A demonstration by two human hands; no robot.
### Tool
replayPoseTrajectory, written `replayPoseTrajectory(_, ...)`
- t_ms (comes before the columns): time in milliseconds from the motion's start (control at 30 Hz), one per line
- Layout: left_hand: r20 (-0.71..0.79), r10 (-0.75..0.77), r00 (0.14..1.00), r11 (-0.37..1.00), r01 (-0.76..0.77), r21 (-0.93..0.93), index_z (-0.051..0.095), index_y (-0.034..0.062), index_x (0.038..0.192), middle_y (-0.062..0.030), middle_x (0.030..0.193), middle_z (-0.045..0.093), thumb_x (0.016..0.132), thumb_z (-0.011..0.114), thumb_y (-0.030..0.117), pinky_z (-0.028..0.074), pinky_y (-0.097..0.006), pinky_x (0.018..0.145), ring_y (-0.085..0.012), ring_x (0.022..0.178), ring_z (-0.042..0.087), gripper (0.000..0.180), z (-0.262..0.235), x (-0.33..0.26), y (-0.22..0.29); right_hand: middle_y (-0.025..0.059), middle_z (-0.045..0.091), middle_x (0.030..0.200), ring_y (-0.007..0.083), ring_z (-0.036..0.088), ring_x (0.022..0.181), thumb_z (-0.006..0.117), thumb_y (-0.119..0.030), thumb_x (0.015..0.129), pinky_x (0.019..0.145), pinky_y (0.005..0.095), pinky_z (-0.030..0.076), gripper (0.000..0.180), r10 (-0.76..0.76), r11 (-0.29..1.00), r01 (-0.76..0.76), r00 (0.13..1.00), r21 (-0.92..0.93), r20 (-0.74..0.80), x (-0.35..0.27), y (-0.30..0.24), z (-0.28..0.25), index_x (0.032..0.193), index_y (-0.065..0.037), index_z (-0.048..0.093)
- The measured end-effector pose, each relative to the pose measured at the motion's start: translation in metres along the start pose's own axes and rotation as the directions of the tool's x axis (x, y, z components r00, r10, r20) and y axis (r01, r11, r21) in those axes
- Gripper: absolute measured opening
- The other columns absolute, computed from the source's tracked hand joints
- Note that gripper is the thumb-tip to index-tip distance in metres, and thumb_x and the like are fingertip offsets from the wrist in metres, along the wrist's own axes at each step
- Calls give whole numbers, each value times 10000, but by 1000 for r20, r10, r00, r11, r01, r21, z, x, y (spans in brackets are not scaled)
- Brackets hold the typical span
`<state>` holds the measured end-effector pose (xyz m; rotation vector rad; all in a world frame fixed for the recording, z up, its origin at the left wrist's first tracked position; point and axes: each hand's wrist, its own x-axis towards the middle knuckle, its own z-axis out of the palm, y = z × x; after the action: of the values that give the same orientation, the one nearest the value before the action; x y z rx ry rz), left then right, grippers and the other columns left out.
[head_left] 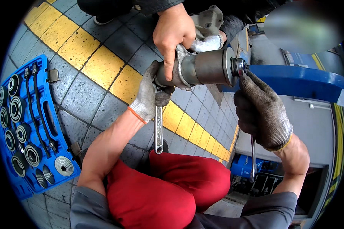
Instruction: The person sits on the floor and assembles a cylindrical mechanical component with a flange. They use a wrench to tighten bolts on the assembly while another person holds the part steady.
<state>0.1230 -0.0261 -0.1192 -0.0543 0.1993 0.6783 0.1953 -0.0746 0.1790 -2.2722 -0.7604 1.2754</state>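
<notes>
A steel press sleeve lies sideways at chest height, butting against the ring of a cast metal arm. At its right end sit a round plate and a bolt head or nut. My gloved left hand is closed at the sleeve's left end, gripping a combination wrench that hangs downward. My gloved right hand is closed around a second wrench, its fingertips by the nut; the wrench's upper end is hidden. Another person's bare hand points a finger onto the ring.
On the floor at left lies an open blue case holding several press rings and two threaded rods. A blue beam extends to the right. The co-worker's other gloved hand is at the arm's far side. Yellow tiles cross the grey floor.
</notes>
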Motion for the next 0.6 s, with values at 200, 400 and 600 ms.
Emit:
replayPoseTrajectory(200, 17, -38, 999, 998, 37, 57, 559, 140, 937, -36, 552, 487, 1085, 273, 556, 212, -233, 309, -83, 333, 314, 526, -2, 5, 4, 210, 628, 1012, 368, 662, 1078, 619, -37, 939, 891, 396, 576, 353, -594, -300, 433, 612, -850, 521, 7, 10, -56, 1282, 28, 569)
replayPoseTrajectory(400, -15, -34, 999, 999, 34, 36, 583, 63, 910, -79, 519, 491, 1054, 283, 616, 260, -260, 279, -121, 297, 342, 645, -1, 5, 5, 98, 682, 861, 196, 712, 765, 476, -415, 1096, 690, 335, 571, 578, -615, 381, 576, 742, -723, 267, 45, -3, -64, 1569, -83, 440)
replayPoseTrajectory(600, 5, -60, 998, 996, 59, 66, 583, 139, 992, -67, 587, 546, 1084, 285, 552, 234, -238, 302, -91, 324, 348, 518, -7, 5, 7, 156, 697, 804, 256, 734, 731, 484, -399, 1081, 686, 388, 574, 536, -601, -81, 690, 542, -720, 587, 75, -21, -77, 1544, -129, 498)
